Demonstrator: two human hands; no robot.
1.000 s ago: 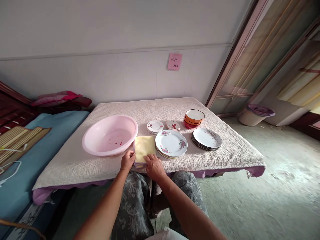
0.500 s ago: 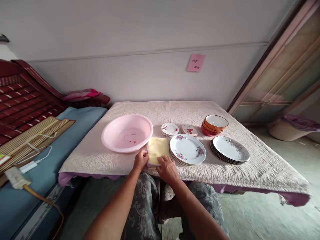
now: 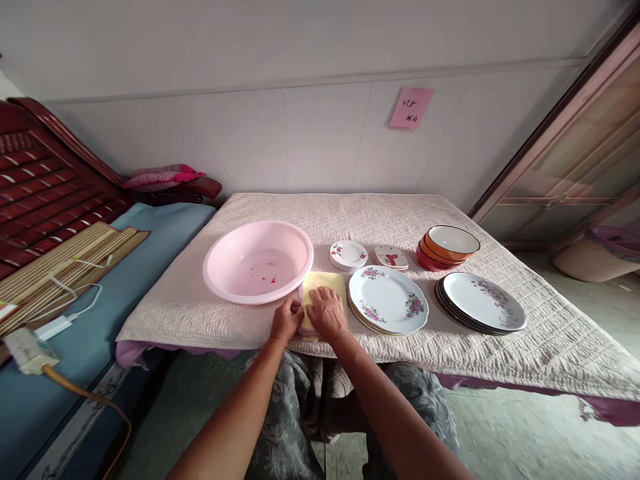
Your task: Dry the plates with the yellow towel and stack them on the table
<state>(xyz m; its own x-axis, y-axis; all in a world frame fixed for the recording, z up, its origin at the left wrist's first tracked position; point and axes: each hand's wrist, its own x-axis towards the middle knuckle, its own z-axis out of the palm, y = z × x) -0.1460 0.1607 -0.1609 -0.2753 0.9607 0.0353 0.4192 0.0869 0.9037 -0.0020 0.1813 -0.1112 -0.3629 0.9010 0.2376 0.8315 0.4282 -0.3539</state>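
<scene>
A stack of folded yellow cloths lies near the table's front edge, with purple showing along its left side. My right hand rests flat on top of it, fingers stretched out. At the stack's left edge, my left hand has its fingers curled in a pinch on the cloth's side. Just left of the stack stands a large pink basin with red marks on its bottom. To the right is a stack of large flowered plates, very near the cloths.
Behind the large plates are small flowered plates and small squarish dishes. Orange and red bowls stand farther right, with dark-edged oval plates in front. A quilted cover lies over the table. A power strip sits at left.
My right hand has slid up and left from the stack's front edge onto its middle. My left hand stays at the left edge. The view has shifted slightly.
</scene>
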